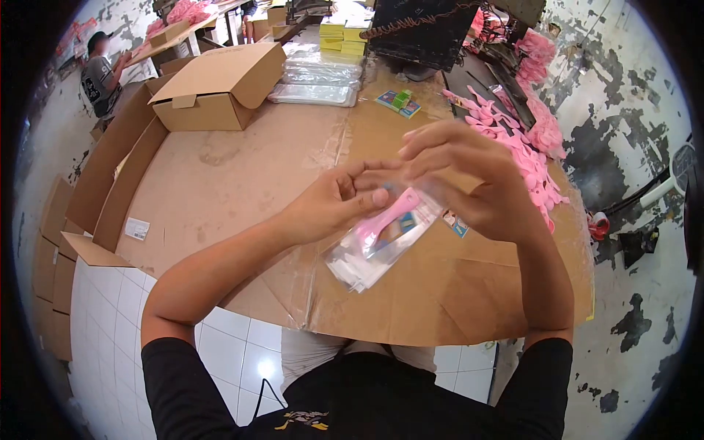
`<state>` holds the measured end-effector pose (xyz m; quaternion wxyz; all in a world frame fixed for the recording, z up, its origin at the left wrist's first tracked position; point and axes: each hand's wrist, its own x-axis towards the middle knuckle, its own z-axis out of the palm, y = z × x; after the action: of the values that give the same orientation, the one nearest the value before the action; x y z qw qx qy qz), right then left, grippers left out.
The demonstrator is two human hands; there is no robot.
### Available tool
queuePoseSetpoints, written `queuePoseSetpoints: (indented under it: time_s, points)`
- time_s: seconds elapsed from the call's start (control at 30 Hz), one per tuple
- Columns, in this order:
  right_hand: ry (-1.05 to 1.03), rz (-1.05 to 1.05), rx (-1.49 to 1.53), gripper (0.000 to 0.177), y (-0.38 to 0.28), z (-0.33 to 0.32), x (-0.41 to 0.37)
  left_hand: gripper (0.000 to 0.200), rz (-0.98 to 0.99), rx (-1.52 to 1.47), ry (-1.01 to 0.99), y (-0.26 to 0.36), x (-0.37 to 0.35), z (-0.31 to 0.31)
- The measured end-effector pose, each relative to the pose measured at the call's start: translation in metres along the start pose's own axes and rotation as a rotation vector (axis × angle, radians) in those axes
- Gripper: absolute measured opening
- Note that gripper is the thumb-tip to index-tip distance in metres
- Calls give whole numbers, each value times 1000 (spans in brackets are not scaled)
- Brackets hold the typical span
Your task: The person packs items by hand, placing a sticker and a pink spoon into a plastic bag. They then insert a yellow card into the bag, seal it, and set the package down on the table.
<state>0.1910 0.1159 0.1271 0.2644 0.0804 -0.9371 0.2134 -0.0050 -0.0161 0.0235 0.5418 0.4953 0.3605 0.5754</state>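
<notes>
In front of me, a pink plastic tool [391,218] with a hole in its handle end lies in a clear plastic bag [357,268], along with a blue printed card. My left hand [341,196] grips the bag's upper end, its thumb lying over the top of it. Over the same end hovers my right hand [477,180], fingers bent and smeared by motion, so I cannot tell whether it pinches the plastic. Another printed card [455,224] lies on the table below my right hand. To the right is a heap of similar pink tools [506,139].
The table is covered in brown cardboard [381,315]. A closed carton [213,84] stands back left, beside stacked clear bags [315,77] and yellow card stacks [345,35]. A green object [402,99] rests on cards near a black panel [422,33]. Someone [103,77] sits far left.
</notes>
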Motion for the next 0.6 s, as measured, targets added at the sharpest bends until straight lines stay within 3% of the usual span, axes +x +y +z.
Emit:
queuePoseSetpoints:
  time_s: [0.07,0.1,0.23,0.3,0.43,0.53,0.6]
  points:
    - [65,-78,-200,12,-9,-9,7,50,91,34,67,-5,2,1]
    - [3,-108,-379,10,-13,-12,9,50,132,84,88,-6,3,2]
    - [49,136,-193,6,-8,-7,10,53,323,489,92,-7,-3,3]
    - [40,280,-165,5,-13,-2,11,54,323,497,103,-5,-6,9]
    - [84,313,-80,6,-13,6,9,56,316,509,98,4,-10,12]
    - [107,352,-94,8,-13,8,8,57,263,165,73,1,-10,10]
    - [99,367,-111,9,-12,8,9,52,315,289,62,6,-11,14]
